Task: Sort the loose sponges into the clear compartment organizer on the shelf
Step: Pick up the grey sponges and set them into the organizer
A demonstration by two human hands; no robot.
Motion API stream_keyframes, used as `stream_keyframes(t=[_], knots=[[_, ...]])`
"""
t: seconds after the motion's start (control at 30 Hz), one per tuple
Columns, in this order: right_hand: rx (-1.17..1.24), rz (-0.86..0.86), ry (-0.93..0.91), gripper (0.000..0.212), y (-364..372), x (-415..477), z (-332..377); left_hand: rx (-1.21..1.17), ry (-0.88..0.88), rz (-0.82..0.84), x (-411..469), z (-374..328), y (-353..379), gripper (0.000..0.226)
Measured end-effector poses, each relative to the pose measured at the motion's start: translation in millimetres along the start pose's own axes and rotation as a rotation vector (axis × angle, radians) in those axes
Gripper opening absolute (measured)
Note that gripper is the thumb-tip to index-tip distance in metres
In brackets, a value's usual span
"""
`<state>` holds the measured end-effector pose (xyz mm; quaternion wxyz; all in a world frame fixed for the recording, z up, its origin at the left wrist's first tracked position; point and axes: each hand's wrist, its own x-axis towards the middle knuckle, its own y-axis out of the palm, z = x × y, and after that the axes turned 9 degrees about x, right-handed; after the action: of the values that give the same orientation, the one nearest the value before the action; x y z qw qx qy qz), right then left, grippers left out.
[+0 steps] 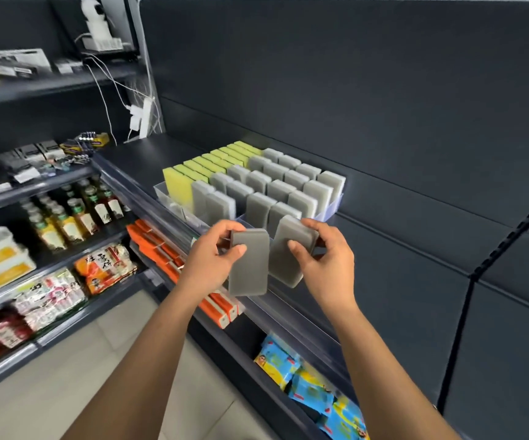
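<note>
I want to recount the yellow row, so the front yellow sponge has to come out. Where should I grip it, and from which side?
Probably its top edge, from straight above. The front yellow sponge stands upright on edge. The clear organizer wall covers its lower part, and a gray sponge stands close on its right. Only the top is free, so pinch it front and back.

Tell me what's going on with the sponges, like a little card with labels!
place: shop shelf
organizer: clear, on the shelf, sponges standing on edge in rows
yellow sponges: leftmost row
grey sponges: the other rows
left grip: holds left sponge, grey
right grip: holds right sponge, grey, tilted
held sponges: at the organizer's front, not yet in
</note>
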<state>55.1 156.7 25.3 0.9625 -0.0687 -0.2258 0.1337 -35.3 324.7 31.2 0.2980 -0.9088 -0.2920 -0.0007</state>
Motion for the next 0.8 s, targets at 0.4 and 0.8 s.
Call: stream_keyframes(t=[0.4, 0.8], knots=[[0.014, -0.079, 0.024, 0.034, 49.4, 43.7, -13.2, -0.015, -0.058, -0.022, 70.7, 24.8, -25.1, 0.026], [-0.326, -0.139, 0.032, 0.033, 83.4, 27.3, -15.2, -0.014, 0.092, 0.140, 105.7, 38.0, -32.3, 0.028]])
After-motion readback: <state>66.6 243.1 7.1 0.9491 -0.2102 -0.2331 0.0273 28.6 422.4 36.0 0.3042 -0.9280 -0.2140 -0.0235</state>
